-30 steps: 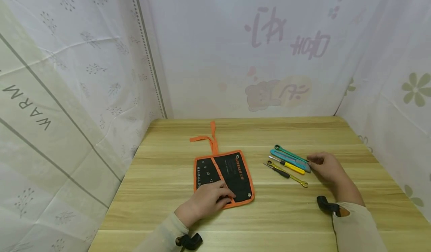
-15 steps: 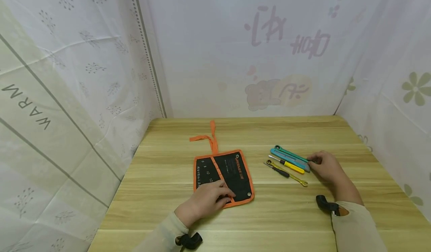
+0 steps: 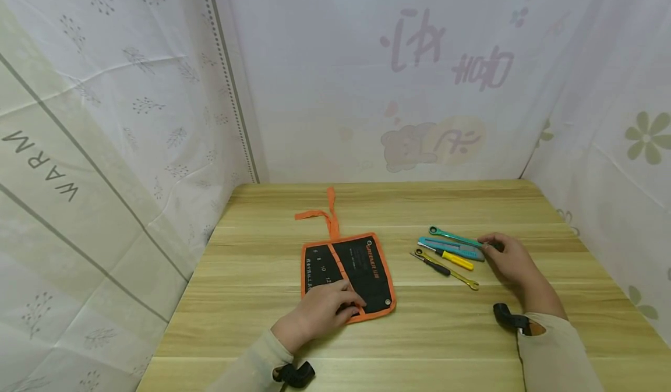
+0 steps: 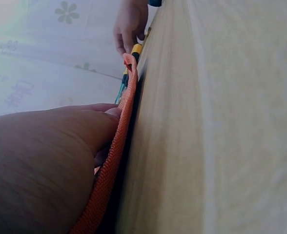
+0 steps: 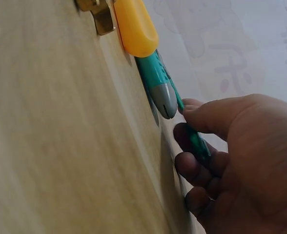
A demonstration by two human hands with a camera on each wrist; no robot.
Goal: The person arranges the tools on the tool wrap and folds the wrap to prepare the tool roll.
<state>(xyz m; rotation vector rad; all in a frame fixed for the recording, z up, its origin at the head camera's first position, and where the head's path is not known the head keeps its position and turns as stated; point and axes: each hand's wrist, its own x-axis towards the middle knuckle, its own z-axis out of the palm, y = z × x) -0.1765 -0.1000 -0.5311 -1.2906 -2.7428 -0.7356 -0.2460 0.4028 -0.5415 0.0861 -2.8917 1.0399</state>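
My left hand rests on the lower part of a black tool pouch with orange trim, fingers loosely bent. In the left wrist view the fingertips lie against the pouch beside its orange edge. On the right, my right hand pinches one end of a green ratchet wrench between thumb and fingers; its ring end points left. Just nearer lies a teal utility knife, then a yellow-handled screwdriver. A gold ratchet wrench and a small black-handled screwdriver overlap closest to me.
The pouch's orange tie straps stretch toward the far edge of the wooden table. Patterned curtains stand behind and at both sides. Black wrist cameras sit at both cuffs.
My right hand has drawn the green wrench away from the utility knife, opening a gap between them. The knife has turned slightly. My left hand has stayed on the pouch.
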